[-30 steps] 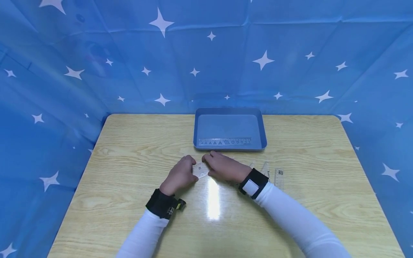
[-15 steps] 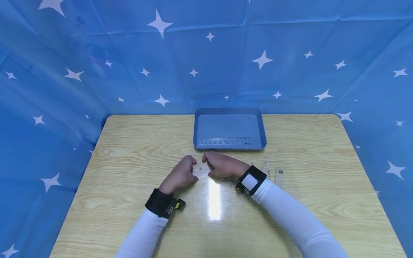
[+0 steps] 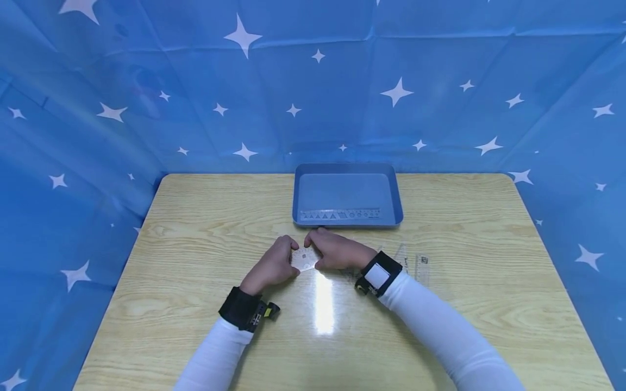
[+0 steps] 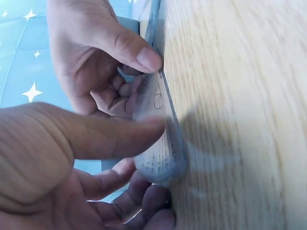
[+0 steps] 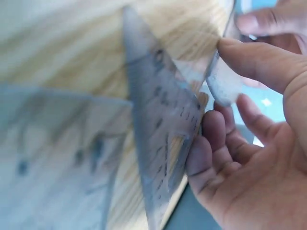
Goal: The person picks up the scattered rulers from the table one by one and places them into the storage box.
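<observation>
A clear plastic protractor (image 3: 305,258) with printed degree lines is held between my two hands, just in front of the tray. My left hand (image 3: 273,263) pinches its left end, thumb over the near face and fingers behind. At the other end, my right hand (image 3: 339,251) grips it between thumb and fingers. The left wrist view has the protractor (image 4: 157,165) tilted up on edge close to the wood, the left thumb blurred across it. Near the right fingers in the right wrist view lies a clear set square (image 5: 160,108).
Behind the hands stands a shallow blue tray (image 3: 348,223) with a clear stencil ruler (image 3: 339,214) along its near side. Right of the right wrist, another clear set square (image 3: 402,255) and a short clear ruler (image 3: 422,268) lie on the wooden table (image 3: 489,282).
My right wrist has shifted slightly left and toward me. Both hands keep hold of the protractor at nearly the same spot.
</observation>
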`<state>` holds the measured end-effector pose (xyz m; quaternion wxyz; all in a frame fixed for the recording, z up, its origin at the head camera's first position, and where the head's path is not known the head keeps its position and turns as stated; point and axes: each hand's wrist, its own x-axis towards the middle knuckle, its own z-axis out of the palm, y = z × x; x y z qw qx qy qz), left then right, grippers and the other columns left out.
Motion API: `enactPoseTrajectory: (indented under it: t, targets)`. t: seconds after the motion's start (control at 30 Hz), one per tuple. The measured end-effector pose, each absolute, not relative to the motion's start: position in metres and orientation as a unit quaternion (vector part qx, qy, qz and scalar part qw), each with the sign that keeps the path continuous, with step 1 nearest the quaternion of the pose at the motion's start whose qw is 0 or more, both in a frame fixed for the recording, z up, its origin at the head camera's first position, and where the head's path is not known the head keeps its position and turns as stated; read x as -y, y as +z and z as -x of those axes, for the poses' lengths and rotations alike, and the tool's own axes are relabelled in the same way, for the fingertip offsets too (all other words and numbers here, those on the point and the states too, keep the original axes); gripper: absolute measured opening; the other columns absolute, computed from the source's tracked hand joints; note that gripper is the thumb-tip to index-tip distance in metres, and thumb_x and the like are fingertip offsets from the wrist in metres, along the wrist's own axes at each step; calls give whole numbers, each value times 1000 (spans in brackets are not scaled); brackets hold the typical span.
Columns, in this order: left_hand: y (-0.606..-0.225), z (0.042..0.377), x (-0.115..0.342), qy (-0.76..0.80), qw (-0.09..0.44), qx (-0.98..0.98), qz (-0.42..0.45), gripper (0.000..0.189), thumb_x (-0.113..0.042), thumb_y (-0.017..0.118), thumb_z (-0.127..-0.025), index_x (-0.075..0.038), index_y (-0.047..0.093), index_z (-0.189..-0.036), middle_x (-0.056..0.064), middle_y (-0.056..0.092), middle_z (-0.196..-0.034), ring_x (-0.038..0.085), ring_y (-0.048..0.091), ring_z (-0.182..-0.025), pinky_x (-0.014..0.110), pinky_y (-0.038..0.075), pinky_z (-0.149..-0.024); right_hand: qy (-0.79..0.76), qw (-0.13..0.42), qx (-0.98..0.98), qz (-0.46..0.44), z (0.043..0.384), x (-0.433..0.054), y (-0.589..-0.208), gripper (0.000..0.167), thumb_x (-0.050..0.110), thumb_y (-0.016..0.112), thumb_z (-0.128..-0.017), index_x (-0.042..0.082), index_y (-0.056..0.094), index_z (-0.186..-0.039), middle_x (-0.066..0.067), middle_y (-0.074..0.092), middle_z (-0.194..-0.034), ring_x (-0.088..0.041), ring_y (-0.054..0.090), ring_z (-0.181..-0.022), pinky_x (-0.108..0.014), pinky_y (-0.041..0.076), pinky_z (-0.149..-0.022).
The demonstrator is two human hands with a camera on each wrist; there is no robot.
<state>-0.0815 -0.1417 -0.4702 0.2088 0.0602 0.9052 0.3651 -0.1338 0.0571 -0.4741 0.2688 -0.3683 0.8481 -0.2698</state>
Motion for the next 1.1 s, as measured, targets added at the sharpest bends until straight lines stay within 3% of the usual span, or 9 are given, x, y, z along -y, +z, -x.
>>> enactPoseTrajectory:
  t: [0.27, 0.37, 0.5, 0.67, 0.8, 0.97, 1.1]
  targets:
    - [-475, 71, 140, 349, 168, -920, -62, 54, 3, 85, -75, 3, 57, -121, 13, 51, -111, 23, 51, -93, 36, 49, -83, -263, 238, -856, 375, 127, -59, -478, 51, 4, 80, -81, 6, 53, -123, -9, 50, -115, -22, 48, -108, -38, 47, -95]
    - [-474, 70, 138, 326, 145, -932, -61, 50, -1, 85, -77, 2, 59, -119, 12, 56, -109, 25, 55, -98, 39, 50, -87, -254, 213, -867, 373, 123, -61, -478, 50, 8, 82, -83, 8, 53, -124, -8, 53, -119, -23, 51, -113, -40, 47, -100]
    - [-471, 69, 137, 324, 119, -937, -59, 36, 0, 79, -83, 0, 62, -115, 9, 56, -96, 24, 54, -92, 39, 48, -82, -248, 199, -872, 371, 117, -61, -475, 50, 9, 80, -87, 7, 52, -129, -8, 55, -122, -23, 53, -116, -40, 48, -102]
    - [-466, 70, 139, 357, 84, -928, -64, 22, 10, 67, -85, 2, 65, -106, 7, 54, -90, 20, 50, -84, 34, 45, -77, -242, 178, -876, 378, 111, -59, -472, 51, 4, 73, -91, 4, 48, -135, -11, 50, -121, -19, 53, -104, -35, 52, -93]
    - [-460, 72, 138, 365, 65, -926, -72, 19, 12, 65, -86, 2, 65, -102, 8, 55, -90, 20, 51, -83, 33, 45, -76, -243, 151, -881, 377, 109, -61, -469, 47, 2, 67, -94, 3, 47, -137, -12, 48, -121, -16, 54, -93, -31, 53, -82]
    - [-452, 77, 134, 369, 30, -924, -92, 20, 8, 68, -90, 1, 66, -109, 8, 56, -94, 20, 54, -85, 33, 47, -75, -239, 105, -889, 376, 111, -69, -457, 46, 6, 69, -97, 3, 48, -138, -11, 50, -121, -16, 55, -91, -31, 53, -80]
    - [-441, 83, 129, 354, -9, -927, -122, 29, 6, 68, -93, 2, 65, -121, 11, 59, -107, 22, 59, -89, 34, 52, -75, -231, 55, -892, 384, 118, -76, -446, 51, 7, 73, -95, 2, 50, -140, -13, 53, -122, -18, 57, -99, -33, 54, -84]
